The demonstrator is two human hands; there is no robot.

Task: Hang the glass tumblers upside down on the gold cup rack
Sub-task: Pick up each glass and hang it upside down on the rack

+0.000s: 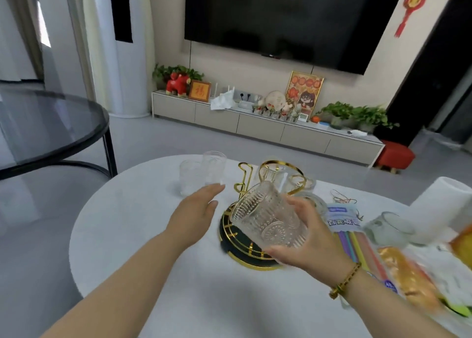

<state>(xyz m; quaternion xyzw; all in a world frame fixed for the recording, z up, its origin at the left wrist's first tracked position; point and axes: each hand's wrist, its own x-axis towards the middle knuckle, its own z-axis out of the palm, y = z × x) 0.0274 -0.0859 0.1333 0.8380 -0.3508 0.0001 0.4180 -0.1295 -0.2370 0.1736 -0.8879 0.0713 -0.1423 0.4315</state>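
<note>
The rack (258,210) base is partly hidden behind one tumbler (268,217) gripped tilted by the right hand (306,238). Left hand (196,210) is spread flat, empty. Two tumblers (201,174) are seen on the counter (153,235); glasses on the rack are blurred.

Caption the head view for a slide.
Right hand tilts an embossed glass tumbler over the gold cup rack; open left hand hovers beside it.
</note>
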